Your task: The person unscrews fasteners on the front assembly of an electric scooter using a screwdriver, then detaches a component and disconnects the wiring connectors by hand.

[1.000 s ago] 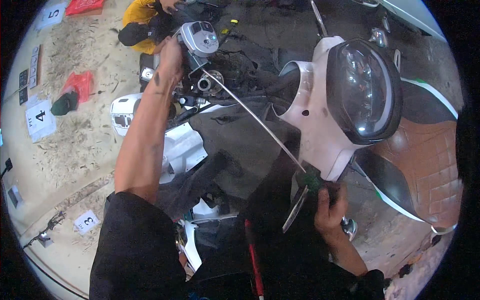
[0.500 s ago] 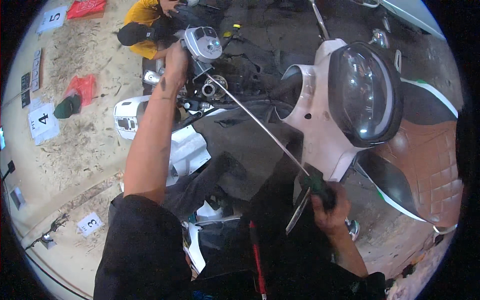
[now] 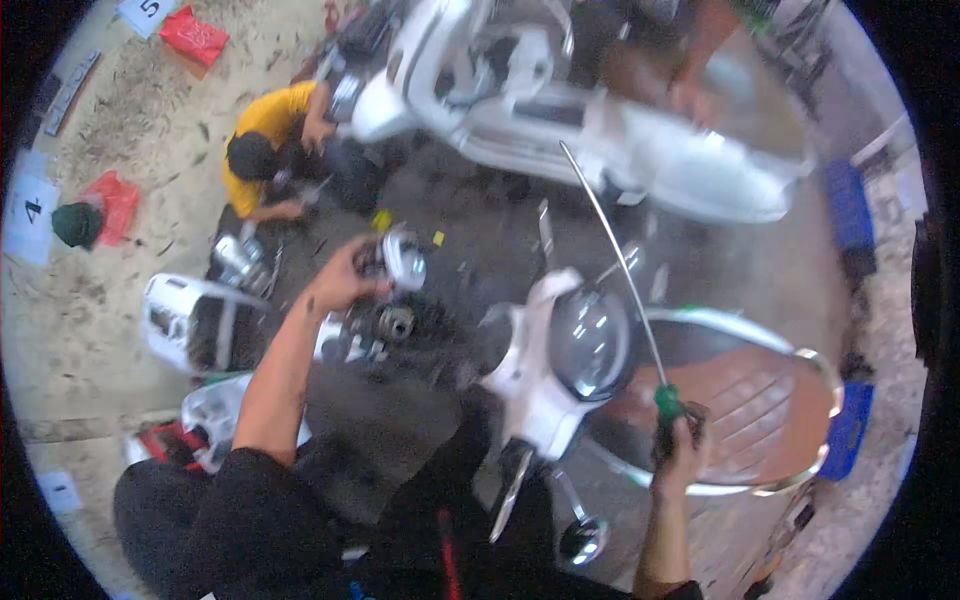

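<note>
Out to the left, my left hand [image 3: 345, 278] grips a rounded silver part [image 3: 406, 264], blurred by motion; its exact kind I cannot make out. My right hand [image 3: 682, 455] is wrapped round the dark end of a green-handled screwdriver [image 3: 667, 401] whose long thin shaft points up and away from me. Between my hands stands a pale pink scooter front with a headlight [image 3: 592, 343]. Behind it, the brown quilted seat [image 3: 745, 415] lies partly beneath the screwdriver's view line. A dark metal part with a round opening [image 3: 397, 321] is below the silver part.
A white scooter body [image 3: 650, 160] spans the far side, with another person's arm [image 3: 705, 70] over it. A person in yellow [image 3: 285, 115] crouches far left. A white frame-like panel [image 3: 170, 320] lies left, a round mirror [image 3: 583, 540] near me, blue crates [image 3: 848, 430] at right.
My view has swung right, bringing the white scooter in. The screwdriver's tip has come away from the silver part and now points up; the silver part is still in my left hand.
</note>
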Motion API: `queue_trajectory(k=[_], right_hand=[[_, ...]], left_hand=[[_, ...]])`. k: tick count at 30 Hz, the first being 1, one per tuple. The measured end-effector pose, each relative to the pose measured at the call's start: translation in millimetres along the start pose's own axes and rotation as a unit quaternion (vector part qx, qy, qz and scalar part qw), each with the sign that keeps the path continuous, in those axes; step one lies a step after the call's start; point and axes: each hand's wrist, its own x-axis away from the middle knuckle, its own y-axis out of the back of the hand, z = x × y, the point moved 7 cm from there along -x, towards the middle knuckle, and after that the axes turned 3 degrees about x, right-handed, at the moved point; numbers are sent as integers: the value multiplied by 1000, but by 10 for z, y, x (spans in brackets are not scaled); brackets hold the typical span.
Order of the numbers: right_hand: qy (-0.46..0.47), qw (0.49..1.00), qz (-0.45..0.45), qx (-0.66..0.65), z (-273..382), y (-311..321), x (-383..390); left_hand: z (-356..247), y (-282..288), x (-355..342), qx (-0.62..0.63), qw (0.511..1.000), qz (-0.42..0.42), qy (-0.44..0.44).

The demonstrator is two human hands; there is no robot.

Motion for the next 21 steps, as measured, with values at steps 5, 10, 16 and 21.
queue_trajectory(k=[5,10,16,21], right_hand=[[29,999,-28,7,1214,-628,-1012],[134,978,-38,157,2092,-661,-1722],[178,944,-21,278,2589,-609,-2040],[191,922,-48,333,3038,-816,-2114]], left_hand=[[518,-55,-32,173,985,-1,-24],[240,-120,42,95,993,-36,-54],[359,-59,-3,35,996,-43,-68],[484,40,118,79,992,-82,-51]])
